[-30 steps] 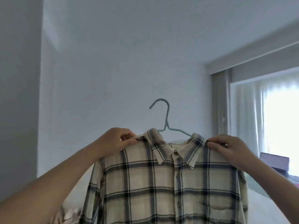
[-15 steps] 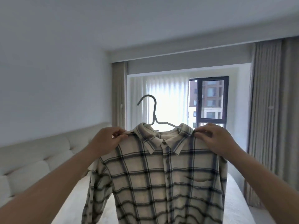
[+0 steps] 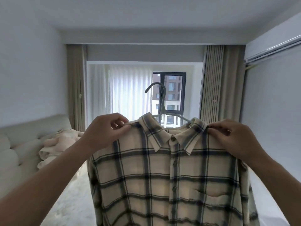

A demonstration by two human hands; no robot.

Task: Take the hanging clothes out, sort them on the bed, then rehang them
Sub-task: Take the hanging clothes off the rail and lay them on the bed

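Plaid shirt (image 3: 162, 176), buttoned, on pale wire hanger (image 3: 162, 101), held up at frame centre. Left hand (image 3: 105, 131) pinches one shoulder seam; right hand (image 3: 232, 137) pinches the other. Bed (image 3: 71, 193) below, lower left. Beyond: padded headboard (image 3: 19, 144), curtains (image 3: 218, 82), window (image 3: 172, 92).

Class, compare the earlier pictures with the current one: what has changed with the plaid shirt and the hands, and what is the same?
The view has swung right, from a bare wall to the window, carrying the plaid shirt along. Unchanged: the left hand and right hand still pinch its shoulders, and it remains on the hanger, hook free.
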